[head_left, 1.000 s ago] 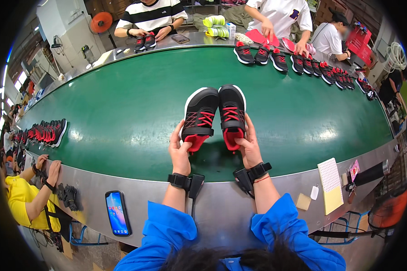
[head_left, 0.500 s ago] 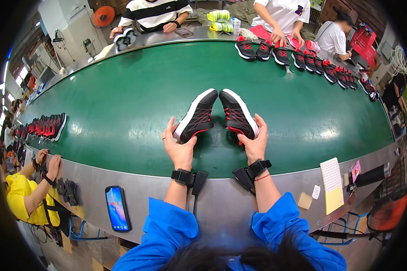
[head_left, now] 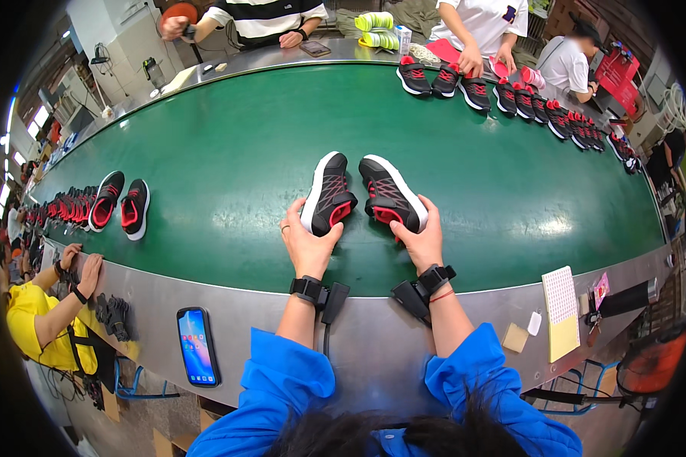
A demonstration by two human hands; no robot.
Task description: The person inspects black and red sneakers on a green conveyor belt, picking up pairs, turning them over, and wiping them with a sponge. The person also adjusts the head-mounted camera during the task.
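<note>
While each hand grips one, shoes (head_left: 362, 194) splay mid-belt (head_left: 229, 152).

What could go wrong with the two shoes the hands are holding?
Both shoes are tipped on their sides, the left shoe held by the left hand and the right shoe by the right hand. Let go, they might flop over. On the green belt, they could perhaps slide apart.

- Left shoe (head_left: 328, 193): black with red trim and white sole, tipped onto its side on the green belt (head_left: 206, 152), heel nearest the person.
- Right shoe (head_left: 391, 195): matching black-and-red, white sole turned outward, just beside its twin, toes splayed apart.
</note>
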